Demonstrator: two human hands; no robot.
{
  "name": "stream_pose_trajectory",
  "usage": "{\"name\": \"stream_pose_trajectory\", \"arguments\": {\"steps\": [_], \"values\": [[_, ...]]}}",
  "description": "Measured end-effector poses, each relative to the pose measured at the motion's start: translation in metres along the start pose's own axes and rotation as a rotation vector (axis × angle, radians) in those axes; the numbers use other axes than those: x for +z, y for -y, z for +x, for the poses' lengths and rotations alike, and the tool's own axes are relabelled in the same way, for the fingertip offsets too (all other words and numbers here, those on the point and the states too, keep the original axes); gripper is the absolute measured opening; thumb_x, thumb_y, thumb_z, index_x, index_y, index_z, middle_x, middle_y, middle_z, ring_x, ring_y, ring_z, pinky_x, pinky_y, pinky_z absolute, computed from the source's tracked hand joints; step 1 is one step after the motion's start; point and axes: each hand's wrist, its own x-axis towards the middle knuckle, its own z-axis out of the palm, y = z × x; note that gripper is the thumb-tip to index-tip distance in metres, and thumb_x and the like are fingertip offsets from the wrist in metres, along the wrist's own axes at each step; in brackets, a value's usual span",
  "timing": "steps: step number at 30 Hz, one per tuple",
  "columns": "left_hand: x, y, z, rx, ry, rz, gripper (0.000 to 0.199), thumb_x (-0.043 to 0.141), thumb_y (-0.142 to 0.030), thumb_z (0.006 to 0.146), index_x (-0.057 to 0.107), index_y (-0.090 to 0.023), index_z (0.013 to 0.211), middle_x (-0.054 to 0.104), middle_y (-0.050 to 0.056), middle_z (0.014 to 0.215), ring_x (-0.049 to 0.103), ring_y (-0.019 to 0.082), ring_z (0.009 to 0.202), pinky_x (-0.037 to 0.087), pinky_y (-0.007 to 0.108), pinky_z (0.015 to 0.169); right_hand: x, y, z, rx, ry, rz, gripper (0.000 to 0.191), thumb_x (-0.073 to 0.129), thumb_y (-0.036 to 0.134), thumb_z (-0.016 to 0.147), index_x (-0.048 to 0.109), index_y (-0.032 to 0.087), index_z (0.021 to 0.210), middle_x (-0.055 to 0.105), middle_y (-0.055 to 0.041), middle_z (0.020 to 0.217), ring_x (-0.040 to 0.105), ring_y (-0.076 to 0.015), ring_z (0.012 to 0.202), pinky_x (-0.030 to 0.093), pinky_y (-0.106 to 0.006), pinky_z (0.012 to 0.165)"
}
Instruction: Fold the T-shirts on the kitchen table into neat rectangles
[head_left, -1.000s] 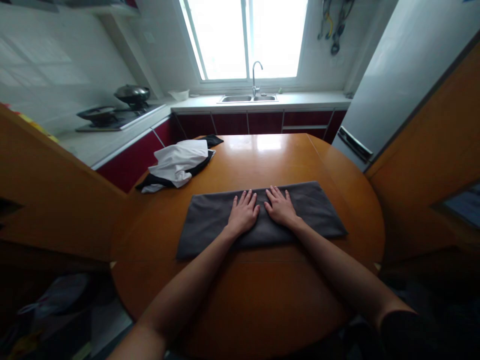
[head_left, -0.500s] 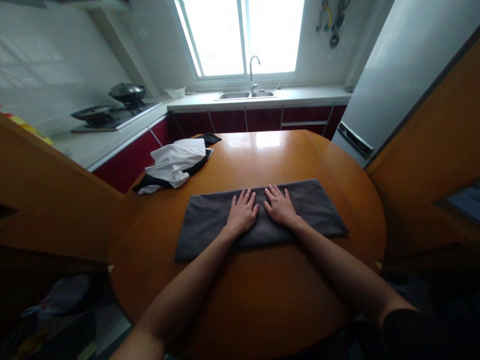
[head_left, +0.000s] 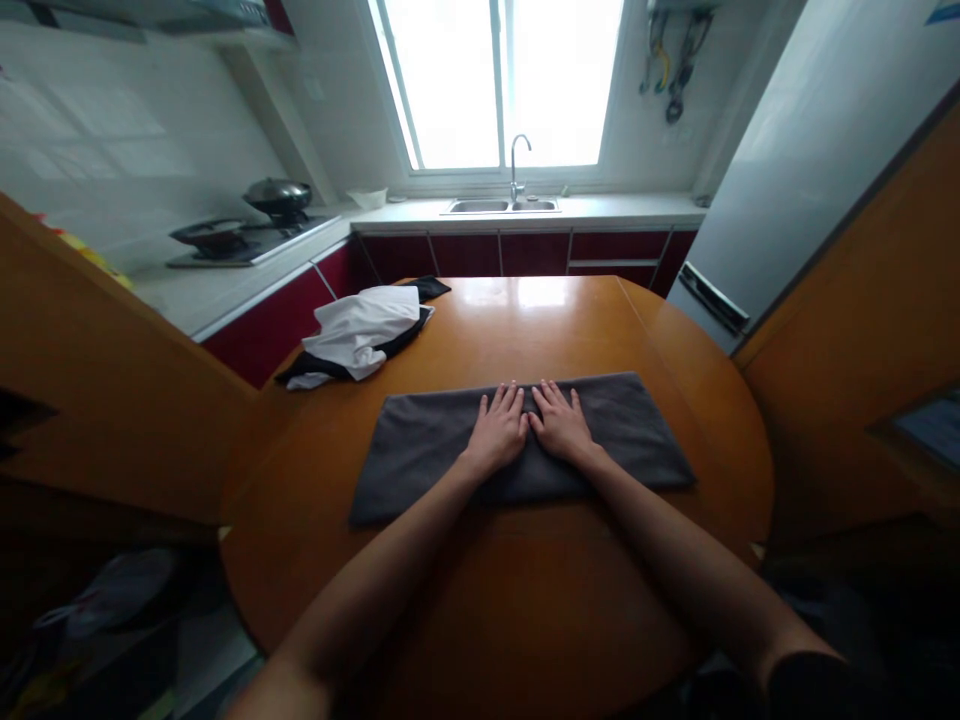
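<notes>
A dark grey cloth (head_left: pixel 427 440), folded into a long flat rectangle, lies across the middle of the wooden table (head_left: pixel 525 610). My left hand (head_left: pixel 498 430) rests palm down on it near the centre, fingers spread towards the far edge. Just to its right, my right hand (head_left: pixel 561 422) also lies flat on the cloth with fingers spread. The two thumbs nearly meet. Neither hand grips anything, and the part of the cloth beneath them is hidden.
A heap of white and black clothes (head_left: pixel 367 325) lies at the table's far left. Beyond the table are a counter with a sink (head_left: pixel 480 206), a stove (head_left: pixel 262 240) with pans at left, and a fridge (head_left: pixel 780 150) at right.
My left hand has slid right along the cloth, closer to my right hand, which stays flat near the same spot. The camera view has tilted up slightly.
</notes>
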Motion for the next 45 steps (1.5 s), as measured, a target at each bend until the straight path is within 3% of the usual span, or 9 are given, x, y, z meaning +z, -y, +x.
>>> {"name": "stream_pose_trajectory", "arguments": {"steps": [7, 11, 17, 23, 29, 35, 39, 42, 45], "values": [[0.013, -0.001, 0.006, -0.015, -0.033, 0.021, 0.057, 0.028, -0.035, 0.102, 0.034, -0.016, 0.155, 0.026, 0.008, 0.163, 0.018, 0.025, 0.152, 0.021, 0.052, 0.122, -0.012, 0.005, -0.004, 0.014, -0.011, 0.005, 0.058, 0.035, 0.037, 0.100, 0.037, 0.014, 0.153, 0.024, -0.0115, 0.164, 0.015, -0.0226, 0.153, 0.007, -0.053, 0.122], [0.014, -0.001, 0.003, 0.001, -0.059, 0.028, 0.057, 0.027, -0.034, 0.102, 0.034, -0.015, 0.155, 0.025, 0.008, 0.163, 0.019, 0.025, 0.152, 0.021, 0.051, 0.122, -0.020, 0.014, -0.037, 0.009, -0.077, -0.010, 0.057, 0.032, 0.032, 0.100, 0.036, 0.013, 0.154, 0.022, -0.0104, 0.165, 0.012, -0.0224, 0.153, 0.007, -0.051, 0.122], [0.011, -0.002, 0.006, -0.009, -0.048, 0.006, 0.056, 0.029, -0.033, 0.102, 0.034, -0.015, 0.155, 0.025, 0.008, 0.164, 0.018, 0.025, 0.152, 0.021, 0.051, 0.122, -0.006, 0.019, -0.085, 0.025, 0.000, -0.050, 0.064, 0.034, 0.042, 0.100, 0.032, 0.011, 0.156, 0.019, -0.0125, 0.165, 0.013, -0.0255, 0.153, 0.009, -0.050, 0.122], [-0.007, -0.010, -0.018, 0.071, -0.108, 0.038, 0.054, 0.028, -0.031, 0.103, 0.035, -0.013, 0.154, 0.026, 0.009, 0.163, 0.018, 0.025, 0.153, 0.019, 0.050, 0.123, -0.001, 0.018, -0.083, 0.024, 0.001, -0.058, 0.063, 0.036, 0.039, 0.099, 0.033, 0.011, 0.155, 0.020, -0.0123, 0.164, 0.014, -0.0250, 0.153, 0.008, -0.051, 0.122], [0.007, -0.022, -0.058, 0.092, -0.075, 0.059, 0.053, 0.029, -0.029, 0.103, 0.039, -0.013, 0.152, 0.029, 0.010, 0.162, 0.020, 0.026, 0.152, 0.021, 0.050, 0.122, -0.001, 0.018, -0.083, 0.014, -0.015, -0.025, 0.062, 0.037, 0.036, 0.099, 0.035, 0.008, 0.154, 0.022, -0.0144, 0.164, 0.014, -0.0261, 0.153, 0.008, -0.052, 0.122], [-0.006, -0.023, -0.036, 0.064, -0.043, 0.018, 0.054, 0.028, -0.029, 0.103, 0.036, -0.010, 0.153, 0.028, 0.011, 0.162, 0.021, 0.026, 0.152, 0.024, 0.050, 0.121, -0.009, 0.019, -0.081, 0.030, -0.031, 0.103, 0.058, 0.036, 0.036, 0.100, 0.040, 0.010, 0.152, 0.029, -0.0142, 0.162, 0.021, -0.0269, 0.151, 0.015, -0.055, 0.121], [-0.012, -0.027, -0.001, 0.002, -0.061, -0.008, 0.057, 0.030, -0.034, 0.103, 0.034, -0.007, 0.154, 0.026, 0.014, 0.162, 0.021, 0.028, 0.152, 0.023, 0.052, 0.121, -0.029, -0.011, -0.070, 0.088, -0.192, 0.220, 0.056, 0.040, 0.040, 0.098, 0.050, 0.010, 0.144, 0.042, -0.0166, 0.155, 0.035, -0.0282, 0.145, 0.027, -0.050, 0.118], [-0.002, -0.030, 0.014, -0.022, -0.037, -0.029, 0.061, 0.031, -0.040, 0.103, 0.033, -0.007, 0.154, 0.024, 0.014, 0.163, 0.018, 0.029, 0.152, 0.021, 0.053, 0.121, -0.052, -0.064, -0.061, 0.190, -0.359, 0.231, 0.054, 0.047, 0.036, 0.094, 0.057, 0.006, 0.137, 0.055, -0.0208, 0.142, 0.048, -0.0303, 0.135, 0.036, -0.046, 0.114], [0.010, -0.030, 0.016, -0.023, -0.029, -0.024, 0.063, 0.030, -0.043, 0.103, 0.032, -0.009, 0.155, 0.022, 0.013, 0.164, 0.016, 0.028, 0.153, 0.018, 0.053, 0.122, -0.071, -0.123, -0.061, 0.384, -0.417, 0.174, 0.056, 0.056, 0.034, 0.089, 0.058, 0.001, 0.133, 0.060, -0.0258, 0.133, 0.054, -0.0343, 0.127, 0.040, -0.048, 0.110]]}}
